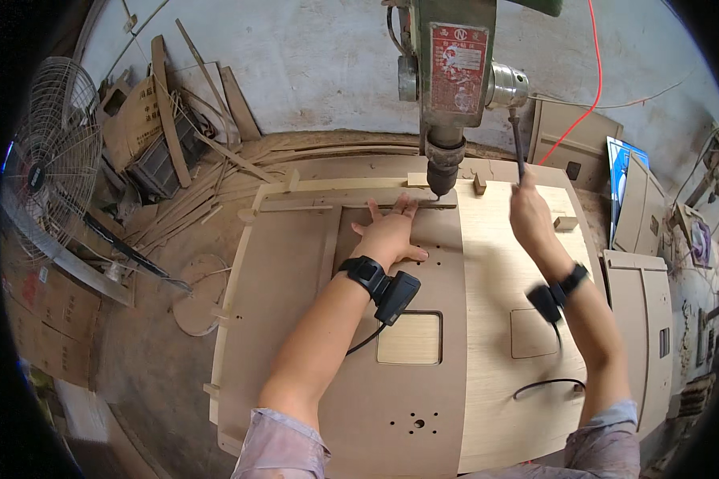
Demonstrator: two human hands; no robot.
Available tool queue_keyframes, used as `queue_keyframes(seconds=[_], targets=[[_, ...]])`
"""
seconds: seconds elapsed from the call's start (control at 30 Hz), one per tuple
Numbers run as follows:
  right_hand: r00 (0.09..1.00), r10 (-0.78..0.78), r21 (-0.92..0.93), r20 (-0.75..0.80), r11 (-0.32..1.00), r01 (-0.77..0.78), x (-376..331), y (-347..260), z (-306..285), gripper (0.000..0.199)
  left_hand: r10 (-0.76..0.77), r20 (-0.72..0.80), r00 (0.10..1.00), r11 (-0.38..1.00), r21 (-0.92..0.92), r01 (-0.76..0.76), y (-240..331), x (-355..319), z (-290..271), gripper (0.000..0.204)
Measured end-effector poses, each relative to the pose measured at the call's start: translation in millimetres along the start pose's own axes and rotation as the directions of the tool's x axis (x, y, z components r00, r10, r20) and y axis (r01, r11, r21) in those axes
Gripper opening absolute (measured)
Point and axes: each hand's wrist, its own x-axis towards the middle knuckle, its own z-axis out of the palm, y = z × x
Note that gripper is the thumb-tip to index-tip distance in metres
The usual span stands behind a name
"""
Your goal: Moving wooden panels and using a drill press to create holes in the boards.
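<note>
My left hand [387, 238] lies with fingers spread on a brown board [291, 319] that has a rectangular cutout and several drilled holes. Its fingertips reach a narrow slot near the board's far edge, left of the drill bit [438, 196]. The bit hangs from the chuck [444, 160] of a green drill press [431, 96], just above the far edge; I cannot tell whether it touches the board. My right hand [529, 214] is closed around the press's feed lever [519, 144]. Under the brown board, a pale wooden sheet [495, 279] shows at the right.
Small wooden blocks [566, 223] stand on the pale sheet. A black cable [547, 383] lies near my right forearm. At the left stand a large wire-caged fan [60, 160] and scrap wood strips [168, 120]. More cut panels [639, 319] lean at the right; a red cord [595, 80] hangs behind.
</note>
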Motion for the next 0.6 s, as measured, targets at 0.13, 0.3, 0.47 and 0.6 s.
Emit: queue_keyframes(seconds=[0.13,0.3,0.47,0.6], targets=[[0.926,-0.340,-0.288,-0.163,0.914,0.285,-23.0,-40.0,-99.8,0.027,-0.005,0.015,1.000,1.000,0.011,0.004,2.9,-1.0,-1.7,0.100],[0.983,-0.115,0.067,-0.145,0.990,0.126,45.3,-83.8,-178.0,0.010,0.004,-0.007,1.000,1.000,0.005,-0.004,-10.0,-2.0,-2.5,0.099],[0.969,-0.227,0.142,-0.102,0.960,0.240,145.9,-68.5,-237.6,0.018,0.063,-0.022,0.998,0.998,-0.015,-0.063,11.7,0.2,-7.8,0.098],[0.976,-0.132,0.419,-0.171,0.887,0.193,220.4,-63.3,-186.3,0.017,0.030,-0.025,0.999,0.999,-0.028,-0.030,-11.2,1.0,1.6,0.098]])
